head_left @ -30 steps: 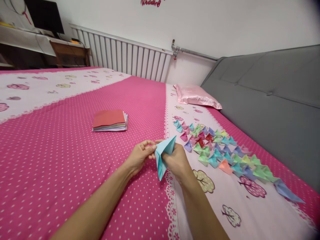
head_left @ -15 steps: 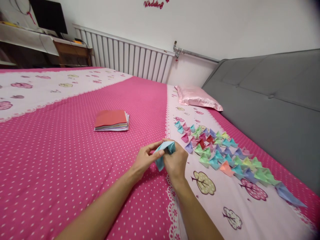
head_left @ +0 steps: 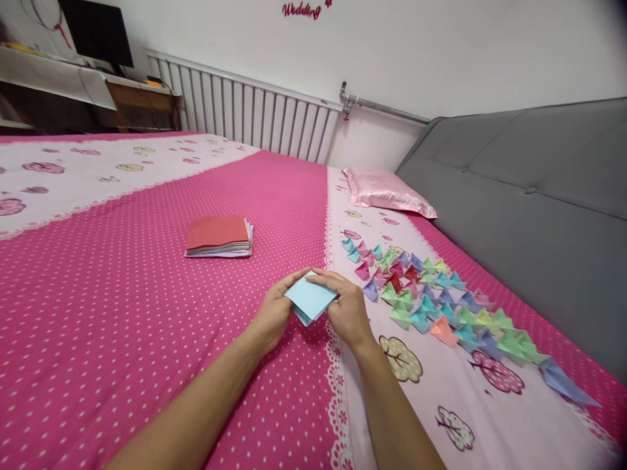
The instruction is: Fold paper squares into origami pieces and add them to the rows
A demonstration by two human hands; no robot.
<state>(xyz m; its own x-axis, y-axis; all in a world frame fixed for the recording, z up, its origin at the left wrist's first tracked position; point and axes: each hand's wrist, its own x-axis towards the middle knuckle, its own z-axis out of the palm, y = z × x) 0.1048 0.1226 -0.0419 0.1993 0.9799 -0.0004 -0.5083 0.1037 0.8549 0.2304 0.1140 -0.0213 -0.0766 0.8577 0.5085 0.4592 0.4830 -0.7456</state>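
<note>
Pink dotted bedspread [head_left: 122,294] under everything, grey headboard [head_left: 529,156] on the right, radiator [head_left: 240,108] at the far wall. Folded light-blue paper [head_left: 309,297] is held up over the bed, near the lace border. Left hand [head_left: 275,314]: fingers partly curled, gripping its left edge. Right hand [head_left: 349,310]: likewise curled, gripping the right side, fingers over the top. Red-topped paper stack [head_left: 219,234] sits beyond the left hand; multicoloured paper boats [head_left: 443,330] in rows, right.

Soft, even light leaves faint shadow under the gripped paper [head_left: 312,297]. Beyond it, the pillow [head_left: 385,190] gleams; far upper right darkens.
</note>
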